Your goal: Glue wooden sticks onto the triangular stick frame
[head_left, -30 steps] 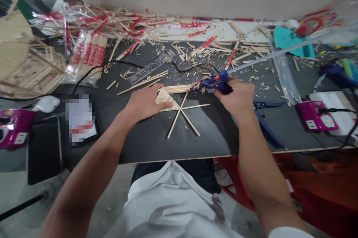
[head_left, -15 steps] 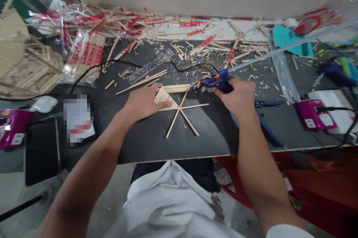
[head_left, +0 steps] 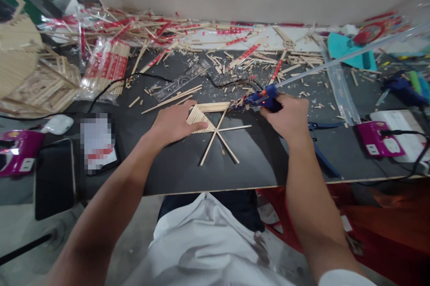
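A spoked piece made of thin wooden sticks [head_left: 227, 129] lies flat on the dark table [head_left: 181, 165], one wedge filled with sticks side by side and a second partly filled. My left hand [head_left: 173, 122] holds its left side, thumb on the filled wedge and fingers at the upper edge. My right hand [head_left: 289, 113] is wrapped round the handle of a blue glue gun [head_left: 262, 97]. The gun's nozzle points left, just right of the upper stick ends. A clear glue stick [head_left: 302, 72] runs out of its back.
Stick offcuts [head_left: 248, 59] and a clear stencil ruler [head_left: 183, 80] lie behind. Packed chopsticks [head_left: 107, 68] and a stick-built structure [head_left: 20, 66] are at left, with phones [head_left: 54, 180]. Blue pliers [head_left: 322, 156] and a magenta power socket [head_left: 379, 139] stand right. A black cable crosses the left side.
The glue gun in my right hand has moved slightly right, away from the upper stick ends. My left hand keeps its hold. The view has shifted a little.
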### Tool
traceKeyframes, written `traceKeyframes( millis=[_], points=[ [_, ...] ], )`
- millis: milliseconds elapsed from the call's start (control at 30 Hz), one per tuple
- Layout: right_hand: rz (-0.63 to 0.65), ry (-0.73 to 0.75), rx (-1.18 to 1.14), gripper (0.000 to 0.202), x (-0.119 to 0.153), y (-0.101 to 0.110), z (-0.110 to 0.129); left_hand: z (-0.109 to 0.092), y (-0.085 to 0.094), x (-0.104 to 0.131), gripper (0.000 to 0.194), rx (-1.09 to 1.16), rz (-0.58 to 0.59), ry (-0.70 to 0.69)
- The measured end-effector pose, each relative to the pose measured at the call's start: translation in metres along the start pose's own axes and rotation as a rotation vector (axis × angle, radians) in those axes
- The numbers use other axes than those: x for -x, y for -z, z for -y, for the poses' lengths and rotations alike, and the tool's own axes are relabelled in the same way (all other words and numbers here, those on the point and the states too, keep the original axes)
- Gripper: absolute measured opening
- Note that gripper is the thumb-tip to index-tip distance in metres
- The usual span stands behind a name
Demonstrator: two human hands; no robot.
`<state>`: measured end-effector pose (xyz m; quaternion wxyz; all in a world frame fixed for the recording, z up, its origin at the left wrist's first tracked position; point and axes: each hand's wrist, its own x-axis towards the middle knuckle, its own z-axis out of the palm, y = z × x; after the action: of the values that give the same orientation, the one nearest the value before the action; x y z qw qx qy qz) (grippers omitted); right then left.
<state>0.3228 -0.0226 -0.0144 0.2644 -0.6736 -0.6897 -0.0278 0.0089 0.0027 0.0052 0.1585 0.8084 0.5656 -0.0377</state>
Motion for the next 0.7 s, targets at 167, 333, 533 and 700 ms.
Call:
traceKeyframes(
  millis=[167,333,533,700],
  points=[
    [-0.078,-0.061,0.005,0.015,-0.001,-0.003,-0.006,0.002,0.000,0.001,0.082,0.046,-0.019,-0.009],
    [-0.131,-0.155,-0.036,0.029,-0.002,-0.014,-0.016,0.001,0.003,0.004,0.059,0.126,-0.118,0.002],
    [-0.152,-0.223,-0.083,0.038,-0.001,-0.026,-0.022,0.001,-0.002,0.005,0.048,0.175,-0.261,-0.074],
    [-0.196,-0.174,-0.026,0.028,-0.002,-0.021,-0.014,0.001,0.000,0.006,0.042,0.249,-0.252,-0.127]
  ],
)
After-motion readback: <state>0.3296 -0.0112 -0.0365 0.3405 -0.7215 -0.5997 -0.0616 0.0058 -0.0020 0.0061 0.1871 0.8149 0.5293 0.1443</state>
